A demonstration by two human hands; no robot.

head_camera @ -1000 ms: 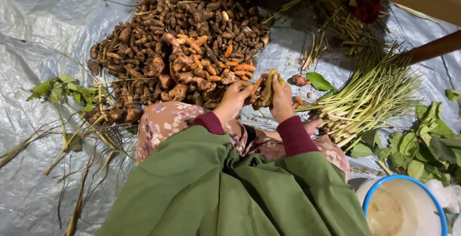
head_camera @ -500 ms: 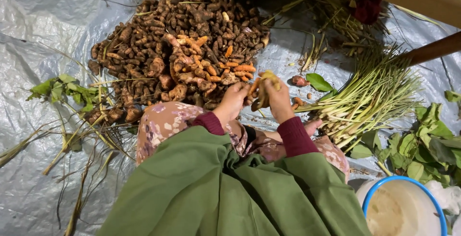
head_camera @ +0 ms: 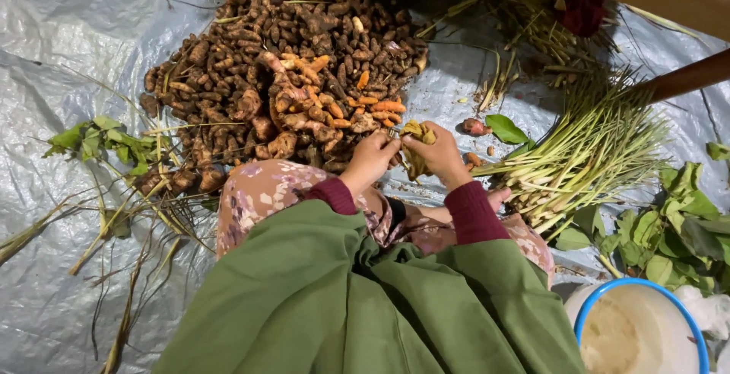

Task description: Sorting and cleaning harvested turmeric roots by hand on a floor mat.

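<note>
Just at 6 o'clock of the root pile (head_camera: 281, 77), the right hand (head_camera: 441, 157) grips a yellowish root clump (head_camera: 416, 142) while the left hand (head_camera: 372, 159) pinches its edge; short, steady pulls should probably break pieces off cleanly.

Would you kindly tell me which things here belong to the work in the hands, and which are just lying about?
In the work:
- left hand
- right hand
- yellowish root piece held between both hands
- pile of brown and orange roots

Lying about:
- bundle of pale green stalks
- leafy sprigs
- blue-rimmed white bucket
- grey plastic sheet
</note>
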